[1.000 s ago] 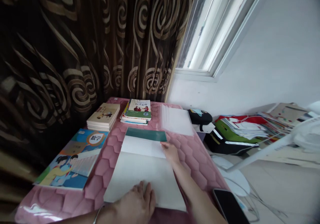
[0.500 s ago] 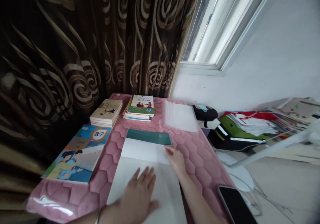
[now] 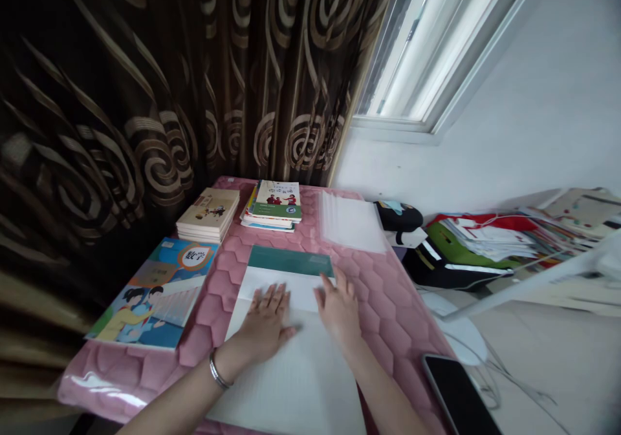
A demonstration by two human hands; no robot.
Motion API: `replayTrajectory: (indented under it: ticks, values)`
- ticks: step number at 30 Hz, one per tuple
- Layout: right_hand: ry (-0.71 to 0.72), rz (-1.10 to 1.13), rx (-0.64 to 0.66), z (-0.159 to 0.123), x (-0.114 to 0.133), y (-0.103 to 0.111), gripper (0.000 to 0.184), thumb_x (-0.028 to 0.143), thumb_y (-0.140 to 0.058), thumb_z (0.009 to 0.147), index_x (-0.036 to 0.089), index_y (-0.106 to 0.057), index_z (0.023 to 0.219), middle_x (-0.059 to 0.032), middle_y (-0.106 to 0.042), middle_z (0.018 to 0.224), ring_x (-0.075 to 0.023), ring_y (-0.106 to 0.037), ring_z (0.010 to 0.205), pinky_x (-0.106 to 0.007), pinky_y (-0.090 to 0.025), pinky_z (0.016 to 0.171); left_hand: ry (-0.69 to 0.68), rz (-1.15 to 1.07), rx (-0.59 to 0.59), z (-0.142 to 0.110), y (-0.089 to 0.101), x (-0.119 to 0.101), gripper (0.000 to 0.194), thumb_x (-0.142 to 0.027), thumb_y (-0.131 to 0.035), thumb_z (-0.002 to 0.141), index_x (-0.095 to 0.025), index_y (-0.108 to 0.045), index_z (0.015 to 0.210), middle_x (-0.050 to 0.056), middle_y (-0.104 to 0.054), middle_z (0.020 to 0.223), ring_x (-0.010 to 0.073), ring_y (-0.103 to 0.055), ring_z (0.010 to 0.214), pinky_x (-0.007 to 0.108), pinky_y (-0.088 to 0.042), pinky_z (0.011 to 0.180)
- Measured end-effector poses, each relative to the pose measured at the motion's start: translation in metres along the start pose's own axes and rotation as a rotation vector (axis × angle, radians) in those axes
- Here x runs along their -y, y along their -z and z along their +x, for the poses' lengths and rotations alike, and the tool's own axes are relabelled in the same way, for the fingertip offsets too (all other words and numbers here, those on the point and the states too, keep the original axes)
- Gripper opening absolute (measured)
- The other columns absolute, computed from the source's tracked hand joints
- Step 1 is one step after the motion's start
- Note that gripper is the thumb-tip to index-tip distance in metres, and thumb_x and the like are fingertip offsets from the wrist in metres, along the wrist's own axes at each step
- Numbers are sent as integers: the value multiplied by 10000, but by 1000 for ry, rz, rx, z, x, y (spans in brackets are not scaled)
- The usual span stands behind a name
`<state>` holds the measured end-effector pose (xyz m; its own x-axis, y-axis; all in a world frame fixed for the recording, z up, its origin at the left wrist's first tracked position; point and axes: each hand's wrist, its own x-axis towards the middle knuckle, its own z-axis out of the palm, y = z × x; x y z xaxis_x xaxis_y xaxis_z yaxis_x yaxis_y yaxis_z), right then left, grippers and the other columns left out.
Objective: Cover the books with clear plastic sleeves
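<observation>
A large pale sheet of paper [image 3: 295,383] lies lengthwise before me, with a white folded band across its far part. Past that band shows a dark green strip [image 3: 286,260], which looks like part of a cover. My left hand [image 3: 264,324] rests flat on the sheet, fingers spread over the white band, a silver bracelet on its wrist. At the sheet's right edge my right hand [image 3: 339,309] lies with fingers apart, the tips on the band and beside the green strip. What lies beneath the paper is hidden.
A blue textbook [image 3: 150,299] lies at left. Behind it stand a stack of tan books [image 3: 208,215] and a stack topped by a green-and-white book [image 3: 277,202]. Clear plastic covers [image 3: 352,222] lie at back right. A phone [image 3: 460,396] is at the right edge, near a white fan [image 3: 514,293].
My left hand has lifted from the sheet's near part and moved forward onto the white band. My right hand's fingers have gone from a pinch at the edge to spread. The view has shifted slightly.
</observation>
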<state>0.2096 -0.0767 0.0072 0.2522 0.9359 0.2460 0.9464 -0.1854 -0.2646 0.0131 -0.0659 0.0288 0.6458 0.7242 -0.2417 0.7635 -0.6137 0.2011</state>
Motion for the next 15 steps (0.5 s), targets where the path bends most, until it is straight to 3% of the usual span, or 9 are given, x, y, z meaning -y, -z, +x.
replayTrajectory:
  ticks: [4,10,15]
  values:
    - [244,-62,180,-24,17,-5,505,415,-365,975,192,-461,1418,-112,-296,1549,-309,-267,1421,-483,-257,1130,-2,1,-29,2,2,0,682,-531,-285,960,-149,-188,1517,129,-89,1584,306,-69,1467,565,-115,1170]
    - [225,-116,255,-32,17,-15,545,423,-296,997,165,-351,1473,-149,-256,1544,-283,-247,1428,-487,-214,1151,193,10,-133,11,-12,3,660,-469,-293,972,-51,-280,1483,196,-179,1560,296,-168,1454,458,-209,1179]
    - [250,-112,208,-32,15,-19,551,448,-266,999,177,-359,1469,-152,-275,1534,-286,-257,1423,-491,-237,1143,296,23,-255,36,-14,-4,579,-395,-344,961,-154,-316,1487,138,-195,1577,332,-193,1445,489,-265,1148]
